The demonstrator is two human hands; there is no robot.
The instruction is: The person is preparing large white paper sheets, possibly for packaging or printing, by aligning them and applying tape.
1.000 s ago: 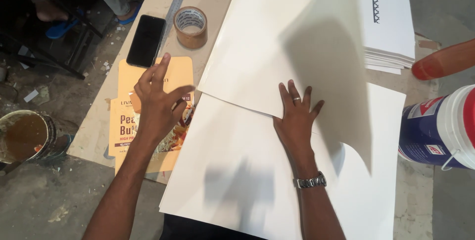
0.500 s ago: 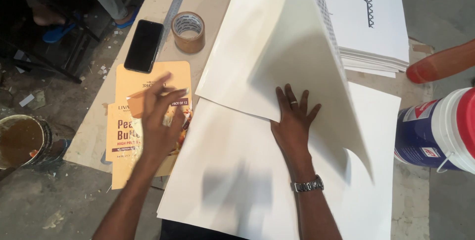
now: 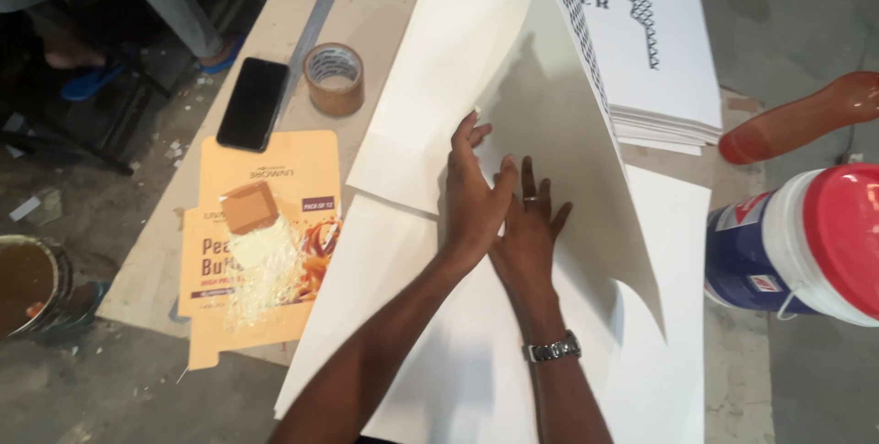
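On your bench [image 3: 394,14] locate the phone [image 3: 252,102], steel ruler [image 3: 309,39], tape roll [image 3: 334,79], flattened orange carton [image 3: 261,243]; beside it, a lidded bucket [image 3: 806,243].

Pretty rough workshop vibe: grey concrete floor [image 3: 806,14] with scraps and dust, a low brown board table [image 3: 385,5] sitting on it, dark metal frame legs [image 3: 110,124] off to the upper left. Lighting's flat, soft shadows.

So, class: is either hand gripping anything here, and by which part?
Nothing is gripped. The left hand and right hand press flat, palms down, on the large folded white paper sheet, near its middle.
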